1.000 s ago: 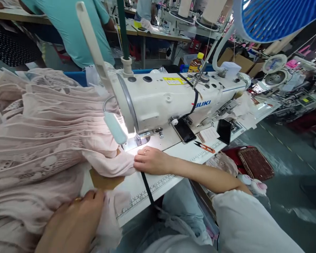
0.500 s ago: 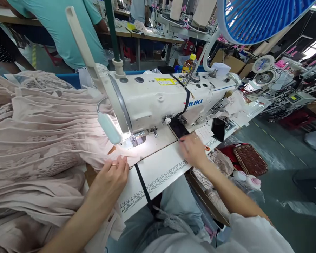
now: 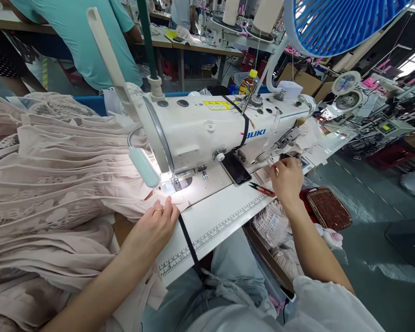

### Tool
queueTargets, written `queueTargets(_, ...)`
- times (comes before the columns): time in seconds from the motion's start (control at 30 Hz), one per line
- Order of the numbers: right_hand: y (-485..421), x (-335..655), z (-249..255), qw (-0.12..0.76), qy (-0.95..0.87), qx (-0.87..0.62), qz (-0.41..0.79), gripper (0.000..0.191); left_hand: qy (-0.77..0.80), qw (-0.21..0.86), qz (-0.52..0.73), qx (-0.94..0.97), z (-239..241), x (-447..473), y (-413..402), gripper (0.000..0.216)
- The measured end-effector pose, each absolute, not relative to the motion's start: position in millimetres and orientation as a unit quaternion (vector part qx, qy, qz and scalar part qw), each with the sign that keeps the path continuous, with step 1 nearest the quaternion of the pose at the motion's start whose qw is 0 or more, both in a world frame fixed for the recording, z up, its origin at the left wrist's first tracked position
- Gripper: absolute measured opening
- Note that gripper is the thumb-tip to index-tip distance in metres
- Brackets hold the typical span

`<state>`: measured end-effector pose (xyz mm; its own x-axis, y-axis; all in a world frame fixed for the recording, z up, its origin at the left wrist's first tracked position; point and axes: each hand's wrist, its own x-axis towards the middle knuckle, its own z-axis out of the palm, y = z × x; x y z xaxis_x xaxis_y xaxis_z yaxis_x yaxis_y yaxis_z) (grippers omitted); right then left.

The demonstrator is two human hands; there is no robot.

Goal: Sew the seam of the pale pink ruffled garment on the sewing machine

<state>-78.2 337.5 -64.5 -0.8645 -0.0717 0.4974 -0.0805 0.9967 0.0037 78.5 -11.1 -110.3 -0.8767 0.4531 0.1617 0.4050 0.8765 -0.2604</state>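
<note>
My left hand (image 3: 155,226) lies on the edge of the pale pink pleated lace fabric (image 3: 55,175), fingers spread flat, just in front of the needle plate (image 3: 180,183) of the white Juki sewing machine (image 3: 207,131). My right hand (image 3: 286,179) reaches to the right end of the machine bed, fingers curled, pinching a small white piece I cannot name. Orange-handled thread snips (image 3: 261,189) lie just left of that hand. A black phone (image 3: 235,168) rests against the machine base.
A black strap (image 3: 188,244) crosses the white table with a printed ruler (image 3: 221,228) along its edge. A small lamp (image 3: 143,166) lights the needle. A blue fan (image 3: 332,23) hangs at the upper right. A person in a teal shirt (image 3: 90,41) stands behind.
My right hand left the fabric, passed the phone and now sits past the snips at the machine's right end. My left hand came up to the fabric edge by the needle and stays there.
</note>
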Motion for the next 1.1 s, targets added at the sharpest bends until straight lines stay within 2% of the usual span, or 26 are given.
queueTargets(0.07,329,-69,-61,0.334,-0.939,0.051,0.067,0.034,-0.956,0.123,0.12,-0.238,-104,72,-11,0.045)
queueTargets(0.13,311,-57,-62,0.313,-0.928,0.107,0.172,0.035,-0.947,0.153,0.117,-0.258,-103,64,-10,0.042)
queueTargets(0.23,271,-47,-73,0.124,-0.892,0.241,0.362,0.034,-0.938,0.192,0.101,-0.272,-112,57,-8,0.036)
queueTargets(0.3,244,-50,-86,0.013,-0.864,0.297,0.407,0.032,-0.94,0.203,0.089,-0.261,-122,56,-8,0.035)
queueTargets(0.4,212,-65,-104,-0.042,-0.88,0.328,0.34,0.019,-0.942,0.217,0.073,-0.246,-135,58,-14,0.038)
queueTargets(0.53,190,-78,-112,0.031,-0.913,0.38,0.145,0.023,-0.941,0.22,0.068,-0.248,-133,58,-25,0.039)
queueTargets(0.63,185,-68,-107,0.059,-0.906,0.416,0.057,0.026,-0.937,0.218,0.1,-0.252,-126,56,-20,0.035)
queueTargets(0.83,176,-39,-99,0.03,-0.9,0.431,-0.057,0.021,-0.944,0.196,0.167,-0.207,-134,63,15,0.04)
queueTargets(0.9,172,-38,-97,0.023,-0.903,0.42,-0.089,0.026,-0.95,0.189,0.165,-0.187,-136,66,20,0.041)
queueTargets(1.1,163,-38,-87,-0.015,-0.9,0.418,-0.12,0.022,-0.966,0.173,0.121,-0.149,-134,61,10,0.042)
